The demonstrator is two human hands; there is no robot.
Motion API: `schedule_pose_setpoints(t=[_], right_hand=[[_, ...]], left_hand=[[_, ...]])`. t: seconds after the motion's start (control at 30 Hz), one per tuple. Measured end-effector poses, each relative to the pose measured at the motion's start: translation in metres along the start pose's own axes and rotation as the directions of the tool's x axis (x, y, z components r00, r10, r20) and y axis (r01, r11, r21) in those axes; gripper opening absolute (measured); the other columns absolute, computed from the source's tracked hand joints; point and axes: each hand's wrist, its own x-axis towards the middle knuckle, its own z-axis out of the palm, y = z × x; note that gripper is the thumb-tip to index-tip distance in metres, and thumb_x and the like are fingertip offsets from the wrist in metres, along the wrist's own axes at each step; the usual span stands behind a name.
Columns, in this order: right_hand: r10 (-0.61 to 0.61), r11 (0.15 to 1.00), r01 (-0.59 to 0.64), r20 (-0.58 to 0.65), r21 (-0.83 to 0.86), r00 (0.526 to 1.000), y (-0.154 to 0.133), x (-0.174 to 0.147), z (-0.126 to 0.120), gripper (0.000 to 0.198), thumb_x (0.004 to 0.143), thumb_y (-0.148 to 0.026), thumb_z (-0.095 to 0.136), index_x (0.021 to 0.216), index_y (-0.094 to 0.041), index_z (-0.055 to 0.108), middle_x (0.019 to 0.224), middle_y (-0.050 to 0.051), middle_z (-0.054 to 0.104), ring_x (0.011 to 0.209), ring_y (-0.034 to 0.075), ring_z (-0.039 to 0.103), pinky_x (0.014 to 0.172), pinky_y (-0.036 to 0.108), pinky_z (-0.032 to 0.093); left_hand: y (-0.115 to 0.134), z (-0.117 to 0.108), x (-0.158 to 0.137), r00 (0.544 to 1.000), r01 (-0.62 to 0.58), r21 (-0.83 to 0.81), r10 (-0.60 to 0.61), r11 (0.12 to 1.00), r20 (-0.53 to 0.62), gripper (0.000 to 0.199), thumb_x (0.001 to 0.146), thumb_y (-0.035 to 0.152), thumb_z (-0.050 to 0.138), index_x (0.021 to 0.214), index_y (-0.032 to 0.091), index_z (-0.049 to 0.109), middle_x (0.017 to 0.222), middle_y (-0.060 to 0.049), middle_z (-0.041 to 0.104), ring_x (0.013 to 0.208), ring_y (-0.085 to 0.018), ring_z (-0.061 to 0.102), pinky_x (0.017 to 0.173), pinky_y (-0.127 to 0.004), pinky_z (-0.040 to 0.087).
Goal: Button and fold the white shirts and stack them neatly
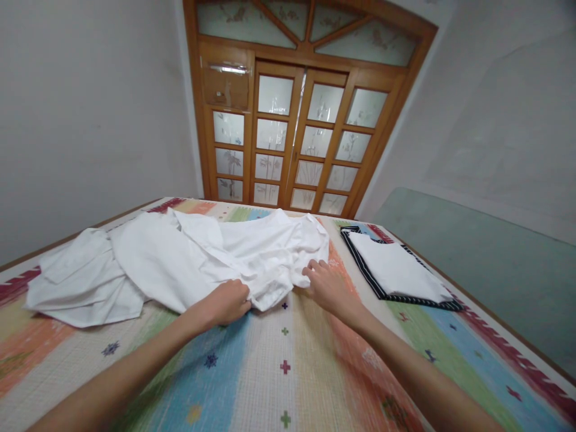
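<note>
A rumpled white garment (175,258), perhaps a shirt, lies spread across the striped, patterned cover (265,366). My left hand (231,302) is closed on its near edge, around the middle of the cloth. At the right end of the same cloth, my right hand (320,282) pinches the edge between thumb and fingers. Between the two hands the fabric is bunched in loose folds. A wide loose part of the garment stretches out to the left.
To the right lies a folded white cloth (400,267) on top of a folded black-and-white striped cloth (380,291). Beyond the cover's far edge stand wooden doors (294,150) with glass panes. Walls rise on both sides.
</note>
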Motion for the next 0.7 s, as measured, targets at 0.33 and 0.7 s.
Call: schedule_pose_setpoints(t=[0.33, 0.7], right_hand=[[-0.061, 0.94, -0.021, 0.23, 0.339, 0.971, -0.009, -0.003, -0.013, 0.045, 0.101, -0.028, 0.023, 0.093, -0.017, 0.066, 0.095, 0.009, 0.071, 0.088, 0.02, 0.063, 0.076, 0.028, 0.04], [-0.025, 0.926, -0.073, 0.253, 0.369, 0.967, 0.022, -0.035, 0.044, 0.046, 0.086, -0.023, 0.053, 0.132, -0.022, 0.051, 0.109, 0.011, 0.071, 0.102, 0.025, 0.064, 0.078, 0.028, 0.039]], left_hand=[[0.087, 0.026, -0.001, 0.952, -0.289, -0.603, 0.287, 0.744, -0.103, 0.033, 0.094, 0.035, 0.041, 0.083, 0.016, 0.065, 0.078, -0.005, 0.069, 0.071, -0.016, 0.062, 0.063, -0.024, 0.043], [0.03, 0.017, 0.022, 0.893, -0.309, -0.11, 0.249, 0.945, -0.375, 0.031, 0.091, 0.025, 0.047, 0.116, 0.014, 0.06, 0.116, -0.016, 0.066, 0.114, -0.029, 0.057, 0.098, -0.042, 0.043]])
